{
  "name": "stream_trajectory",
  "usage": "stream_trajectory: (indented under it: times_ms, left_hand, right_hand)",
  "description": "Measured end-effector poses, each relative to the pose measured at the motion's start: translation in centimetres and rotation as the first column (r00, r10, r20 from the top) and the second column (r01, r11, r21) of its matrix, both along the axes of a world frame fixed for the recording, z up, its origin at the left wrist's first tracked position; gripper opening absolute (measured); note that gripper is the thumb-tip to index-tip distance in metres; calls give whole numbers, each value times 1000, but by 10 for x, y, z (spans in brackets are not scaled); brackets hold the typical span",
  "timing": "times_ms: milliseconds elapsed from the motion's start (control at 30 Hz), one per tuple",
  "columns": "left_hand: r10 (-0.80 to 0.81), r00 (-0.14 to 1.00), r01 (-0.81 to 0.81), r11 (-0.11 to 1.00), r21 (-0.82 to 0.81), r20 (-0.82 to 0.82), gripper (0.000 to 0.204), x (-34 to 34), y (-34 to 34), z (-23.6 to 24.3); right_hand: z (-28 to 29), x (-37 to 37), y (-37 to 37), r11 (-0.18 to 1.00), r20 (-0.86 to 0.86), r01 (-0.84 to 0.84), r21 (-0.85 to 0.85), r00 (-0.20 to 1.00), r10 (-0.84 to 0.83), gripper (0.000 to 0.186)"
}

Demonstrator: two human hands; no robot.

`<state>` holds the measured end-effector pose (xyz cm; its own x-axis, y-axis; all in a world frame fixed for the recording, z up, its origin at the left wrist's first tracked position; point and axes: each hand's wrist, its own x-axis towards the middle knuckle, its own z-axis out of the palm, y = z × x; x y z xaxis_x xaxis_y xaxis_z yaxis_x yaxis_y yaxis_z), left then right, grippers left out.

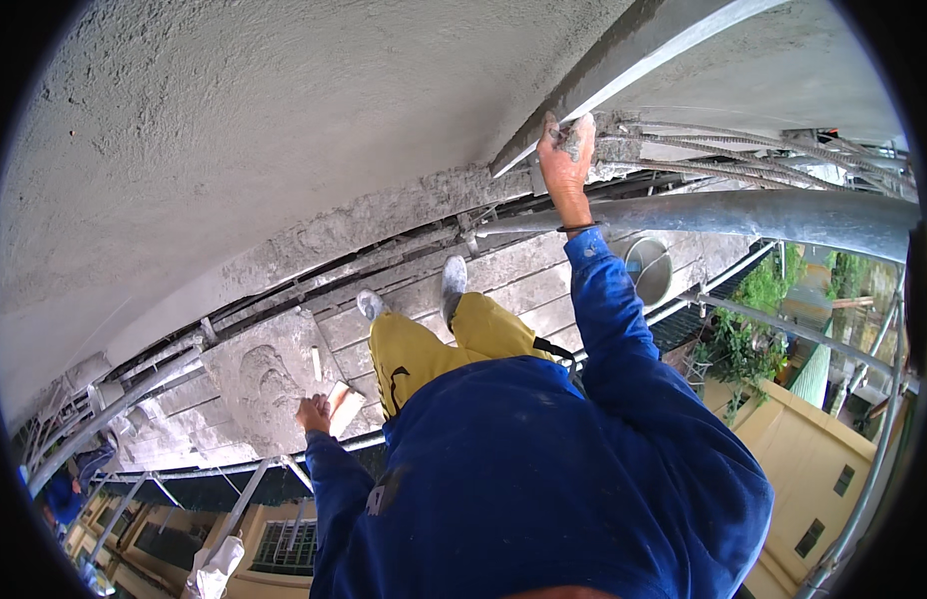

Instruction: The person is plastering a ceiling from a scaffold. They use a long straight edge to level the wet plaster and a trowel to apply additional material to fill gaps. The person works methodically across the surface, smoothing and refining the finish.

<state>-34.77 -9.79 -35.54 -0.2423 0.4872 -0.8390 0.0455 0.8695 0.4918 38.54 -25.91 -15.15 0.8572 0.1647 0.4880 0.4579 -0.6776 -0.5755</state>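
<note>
My right hand, coated with grey mortar on the fingers, is closed on a long, pale straightedge lying along the grey plastered surface. Low on the left, my left hand is closed on what looks like a pale float, its exact shape partly unclear. It is beside a board with a heap of wet mortar; a small pale stick stands out near the board's edge.
I am on a scaffold plank deck with metal tubes along it. A bucket sits at the right, below protruding rebar. A co-worker is at the far left. Buildings and plants show beyond the rails.
</note>
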Motion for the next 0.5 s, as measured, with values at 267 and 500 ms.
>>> stream_trajectory:
  times_ms: [267, 500]
  left_hand:
    - [-350, 935, 351, 907, -233, 48, 42, 37, -61, -12]
    - [-907, 415, 682, 257, 685, -72, 49, 409, -18, 78]
  right_hand:
    - [-103, -5, -35, 995, 60, 42, -95, 998, -36, 44]
    - [-78, -23, -28, 991, -111, 106, -77, 987, -115, 34]
